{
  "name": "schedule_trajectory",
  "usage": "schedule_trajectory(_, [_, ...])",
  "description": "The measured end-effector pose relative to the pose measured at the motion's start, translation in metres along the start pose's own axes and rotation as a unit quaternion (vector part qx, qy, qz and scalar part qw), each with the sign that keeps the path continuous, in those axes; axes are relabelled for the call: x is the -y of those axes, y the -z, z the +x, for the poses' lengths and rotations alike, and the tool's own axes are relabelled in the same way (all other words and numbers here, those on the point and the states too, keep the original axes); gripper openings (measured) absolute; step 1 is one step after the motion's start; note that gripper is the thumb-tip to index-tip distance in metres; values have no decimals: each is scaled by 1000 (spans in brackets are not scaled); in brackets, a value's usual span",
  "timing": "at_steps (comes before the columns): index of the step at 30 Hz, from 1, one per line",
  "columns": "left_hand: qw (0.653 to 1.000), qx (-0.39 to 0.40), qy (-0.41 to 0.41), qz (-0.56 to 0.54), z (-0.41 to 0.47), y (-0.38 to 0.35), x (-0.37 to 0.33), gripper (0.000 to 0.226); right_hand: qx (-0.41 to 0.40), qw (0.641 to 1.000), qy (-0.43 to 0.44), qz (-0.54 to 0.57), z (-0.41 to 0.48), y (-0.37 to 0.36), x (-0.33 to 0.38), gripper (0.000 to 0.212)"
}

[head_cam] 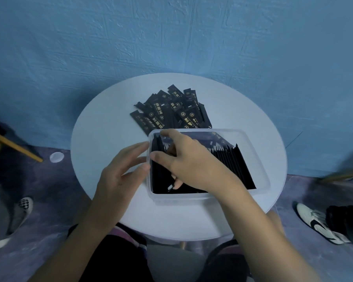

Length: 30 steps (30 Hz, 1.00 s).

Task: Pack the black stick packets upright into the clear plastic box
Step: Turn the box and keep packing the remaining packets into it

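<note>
Checked fabric shows on a slip-on shoe (24, 207) at the far left of the purple-grey floor, near a slanting wooden leg (15, 147) and a small white disc (56, 157) lying beside the round white table (102, 127). At the table's near left, the person's left hand (120, 174) lies flat with its fingers (135, 150) straight and slightly apart, their tips touching the outside of the left wall of the clear plastic box (192, 198). The box sits on the near middle of the table. The right hand (194, 159) reaches over the box's near rim and down into its left end, thumb spread toward the left rim, forefinger stretched to the far left corner, the other fingers (177, 182) curled down among the black stick packets there. Whether those fingers are clamped on a packet cannot be told. Just beyond the box's far rim, a loose pile of packets (171, 110) lies flat and fanned on the table, gold print facing up. To the right of the hand, a row of packed packets (232, 165) stands on edge inside the box, leaning together, with bare box floor between them and the right wall. At the far right, a white and black shoe (318, 224) rests on the floor.
</note>
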State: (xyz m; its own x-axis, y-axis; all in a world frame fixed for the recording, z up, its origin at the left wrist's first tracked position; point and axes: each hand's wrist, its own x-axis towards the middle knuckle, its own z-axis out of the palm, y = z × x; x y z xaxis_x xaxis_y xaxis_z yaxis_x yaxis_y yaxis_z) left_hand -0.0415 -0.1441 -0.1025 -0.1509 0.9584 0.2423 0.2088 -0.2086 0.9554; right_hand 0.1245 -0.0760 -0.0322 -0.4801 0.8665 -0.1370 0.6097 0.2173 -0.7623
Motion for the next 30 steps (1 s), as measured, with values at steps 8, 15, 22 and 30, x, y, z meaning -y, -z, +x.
schedule_trajectory(8, [997,-12,-53,62,-1,4,-4,30,81,994,-9,74,13,8,-9,65])
schedule_trajectory(15, [994,2,-68,83,-1,12,-4,22,137,986,-14,96,18,19,-1,60])
schedule_trajectory(22, [1000,11,5,-1,-3,3,-4,40,154,974,-38,164,20,15,1,52])
schedule_trajectory(30, [1000,8,8,9,-4,4,-2,37,148,976,-27,155,18,16,2,60])
